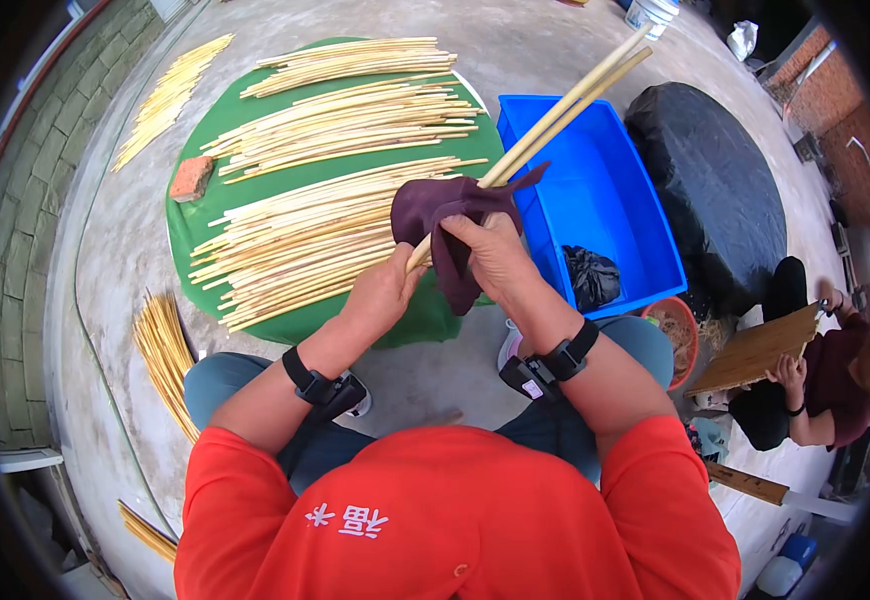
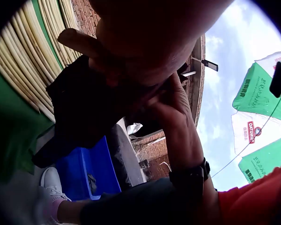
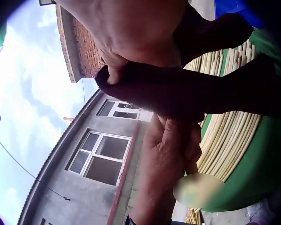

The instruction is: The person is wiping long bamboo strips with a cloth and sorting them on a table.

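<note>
left hand [image 1: 380,295]: grip curled tight round near end of long sticks [image 1: 575,100]. right hand [image 1: 495,255]: grip clamped on purple cloth [image 1: 430,210], cloth wrapped round same sticks, just past left hand. sticks tilt up, far ends over blue bin [image 1: 605,200]. all held in front of knees, above green mat [image 1: 183,215]. stick rows [image 1: 335,125] lie on mat, brick [image 1: 192,178] at left edge.

Red-orange short-sleeved shirt [image 1: 455,520], white printed characters [image 1: 347,520] across the upper back. Grey-blue trousers [image 1: 225,385], white shoe [image 2: 49,180]. Left wrist: black strap [image 1: 300,372] with boxy black camera unit [image 1: 340,392]. Right wrist: same black band [image 1: 580,345], unit carries a small light label. Left hand [image 1: 383,292], right hand [image 1: 495,255] bare.
</note>
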Tool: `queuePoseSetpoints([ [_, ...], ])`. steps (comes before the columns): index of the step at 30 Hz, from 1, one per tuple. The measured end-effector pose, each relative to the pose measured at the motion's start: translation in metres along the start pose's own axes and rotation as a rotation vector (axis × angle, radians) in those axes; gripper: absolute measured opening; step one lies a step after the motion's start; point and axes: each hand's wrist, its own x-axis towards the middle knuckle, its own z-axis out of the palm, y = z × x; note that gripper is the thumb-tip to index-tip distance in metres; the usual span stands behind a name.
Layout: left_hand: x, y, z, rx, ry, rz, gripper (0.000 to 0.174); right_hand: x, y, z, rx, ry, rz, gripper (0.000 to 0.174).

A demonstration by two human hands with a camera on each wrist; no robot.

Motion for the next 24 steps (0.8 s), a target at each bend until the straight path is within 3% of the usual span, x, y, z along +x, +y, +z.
queuePoseSetpoints([
  [1, -0.002, -0.003, 0.008, 0.187, 0.009, 0.067, 0.023, 0.000, 0.007, 0.003, 0.026, 0.102, -0.015, 0.028],
  [2, -0.002, -0.006, 0.012, 0.186, 0.009, 0.070, 0.023, 0.001, 0.012, 0.002, 0.051, 0.205, -0.032, 0.029],
  [4, -0.001, -0.006, 0.015, 0.001, -0.090, 0.089, 0.025, 0.003, 0.013, -0.003, 0.107, 0.218, 0.000, 0.029],
  [5, 0.000, -0.003, 0.014, -0.225, -0.166, 0.078, 0.023, 0.003, 0.013, -0.005, 0.166, 0.227, 0.037, 0.030],
  [6, 0.000, -0.001, 0.009, -0.224, -0.165, 0.081, 0.023, 0.003, 0.015, -0.007, 0.166, 0.227, 0.033, 0.030],
  [8, -0.002, 0.005, -0.003, -0.831, -0.527, -0.212, 0.022, -0.001, 0.019, -0.005, 0.179, 0.168, 0.040, 0.030],
  [10, -0.007, 0.002, 0.004, -1.004, -0.540, -0.209, 0.024, -0.004, 0.022, 0.000, 0.203, 0.182, 0.016, 0.029],
  [12, -0.010, 0.008, 0.001, -1.180, -0.608, -0.321, 0.029, -0.005, 0.022, 0.000, 0.193, 0.177, 0.078, 0.032],
  [13, -0.012, 0.010, 0.001, -1.147, -0.553, -0.397, 0.029, -0.004, 0.021, -0.002, 0.151, 0.143, 0.046, 0.031],
  [18, -0.005, 0.014, -0.011, -1.015, -0.442, -0.359, 0.027, 0.005, -0.007, -0.013, 0.308, 0.097, 0.001, 0.025],
  [20, -0.002, 0.011, -0.014, -1.019, -0.279, -0.363, 0.026, 0.012, -0.013, -0.025, 0.322, 0.013, -0.043, 0.026],
  [24, 0.005, 0.011, -0.022, -1.048, -0.045, -0.357, 0.024, 0.007, -0.042, -0.031, 0.296, -0.205, -0.138, 0.043],
])
